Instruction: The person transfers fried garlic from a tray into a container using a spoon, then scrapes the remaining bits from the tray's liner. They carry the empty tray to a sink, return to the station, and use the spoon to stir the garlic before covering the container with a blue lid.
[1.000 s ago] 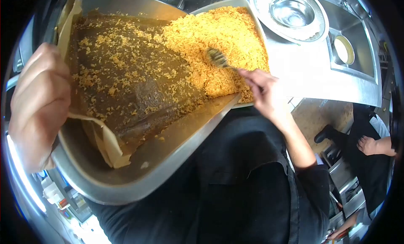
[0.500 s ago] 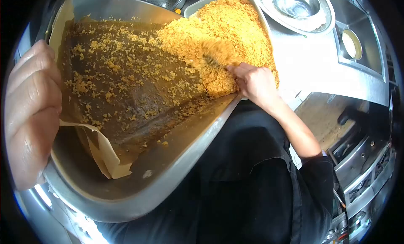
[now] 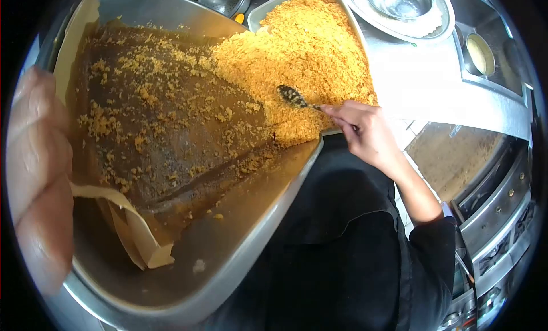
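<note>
My left hand [image 3: 41, 182] is closed round the left end of a deep metal pan [image 3: 251, 248], which is tilted. Stained brown paper [image 3: 188, 111] lines the pan, and orange crumbs are stuck over it. One torn paper flap [image 3: 149, 245] curls up near the front corner. In my right hand [image 3: 365, 131] is a metal spoon [image 3: 292, 97], pinched by its handle, its bowl speckled with grains. The spoon lies over a heap of orange, rice-like grains [image 3: 319, 45]. This heap fills a pale rectangular container [image 3: 260, 14] and spreads up to the pan's right end.
At the upper right, a metal bowl [image 3: 399, 2] sits in a wider round dish [image 3: 445, 22] on the white-looking worktop [image 3: 422, 79]. Beyond it is a sink [image 3: 502, 45] with a round tin [image 3: 479, 54]. A perforated metal vessel [image 3: 225, 0] stands behind the pan.
The spoon was blurred in the grains and now shows clearly, slightly lower. My right hand has shifted right and down. The pan's near side and my left hand have moved lower in view.
</note>
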A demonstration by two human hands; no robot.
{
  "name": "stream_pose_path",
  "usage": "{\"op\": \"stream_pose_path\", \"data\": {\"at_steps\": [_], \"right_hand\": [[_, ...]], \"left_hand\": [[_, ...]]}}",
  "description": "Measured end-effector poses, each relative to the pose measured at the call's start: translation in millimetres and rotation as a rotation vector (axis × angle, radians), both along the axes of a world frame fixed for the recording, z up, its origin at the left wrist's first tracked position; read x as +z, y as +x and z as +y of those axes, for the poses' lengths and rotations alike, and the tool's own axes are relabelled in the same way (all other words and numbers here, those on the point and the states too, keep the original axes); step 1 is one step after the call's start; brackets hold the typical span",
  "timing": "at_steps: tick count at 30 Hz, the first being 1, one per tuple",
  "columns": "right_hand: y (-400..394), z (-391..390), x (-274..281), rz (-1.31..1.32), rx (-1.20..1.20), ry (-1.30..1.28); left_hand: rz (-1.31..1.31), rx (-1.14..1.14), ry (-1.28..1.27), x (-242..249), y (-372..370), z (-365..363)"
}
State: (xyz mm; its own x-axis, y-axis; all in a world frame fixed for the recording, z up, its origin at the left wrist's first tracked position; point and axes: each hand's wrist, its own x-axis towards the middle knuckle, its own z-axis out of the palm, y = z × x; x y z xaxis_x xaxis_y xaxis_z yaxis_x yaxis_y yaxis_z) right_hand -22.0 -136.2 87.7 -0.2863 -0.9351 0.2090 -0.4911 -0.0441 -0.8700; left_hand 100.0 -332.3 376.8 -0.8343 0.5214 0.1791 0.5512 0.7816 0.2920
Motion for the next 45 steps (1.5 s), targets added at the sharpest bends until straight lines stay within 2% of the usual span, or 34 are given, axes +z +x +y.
{"op": "stream_pose_path", "data": {"at_steps": [5, 8, 10, 11, 13, 19, 20, 22, 23, 28, 31, 33, 35, 37, 38, 40, 43, 44, 45], "right_hand": [[-3, 13, 9, -0.099, -0.023, 0.076], [10, 6, 9, -0.08, 0.07, 0.044], [19, -7, 8, 0.142, 0.237, 0.041], [21, -11, 0, 0.236, 0.244, 0.093], [19, -16, -18, 0.25, 0.233, 0.064], [24, -7, -33, 0.393, 0.097, 0.053], [23, -4, -36, 0.386, 0.032, 0.051], [23, -3, -36, 0.376, -0.021, 0.058], [26, -1, -34, 0.367, -0.061, 0.054], [25, 13, -15, 0.336, -0.106, 0.027], [23, 20, -14, 0.304, -0.052, 0.007], [24, 22, -24, 0.287, 0.117, -0.037], [24, 24, -32, 0.348, 0.125, -0.014], [22, 22, -34, 0.423, 0.126, 0.063], [20, 25, -34, 0.42, 0.129, 0.067], [15, 29, -34, 0.417, 0.019, 0.085], [16, 38, -22, 0.373, -0.024, 0.048], [16, 37, -18, 0.347, -0.061, 0.014], [15, 33, -14, 0.348, -0.057, 0.009]], "left_hand": [[0.011, -0.017, -0.026, -1, -1, 2], [0.022, -0.043, -0.049, -1, -4, 1], [0.033, -0.065, -0.071, -2, -6, 0], [0.035, -0.074, -0.085, -3, -8, 0], [0.038, -0.086, -0.118, -3, -10, 7], [-0.463, 0.113, -0.499, 30, -33, 69], [-0.463, 0.11, -0.499, 26, -31, 73], [-0.106, 0.218, -0.54, 8, -22, 71], [-0.107, 0.225, -0.532, 8, -21, 66], [-0.47, -0.063, -0.42, 33, -28, 44], [-0.336, 0.078, -0.533, 23, -18, 58], [-0.378, 0.106, -0.632, 29, -18, 66], [-0.414, 0.14, -0.75, 27, -14, 78], [-0.138, 0.195, -0.506, 10, -8, 77], [-0.142, 0.196, -0.501, 15, -9, 78], [-0.364, 0.279, -0.722, 30, -12, 82], [-0.368, 0.351, -0.751, 40, 6, 56], [-0.367, 0.357, -0.754, 38, 9, 49], [-0.234, 0.279, -0.552, 28, 14, 41]]}}
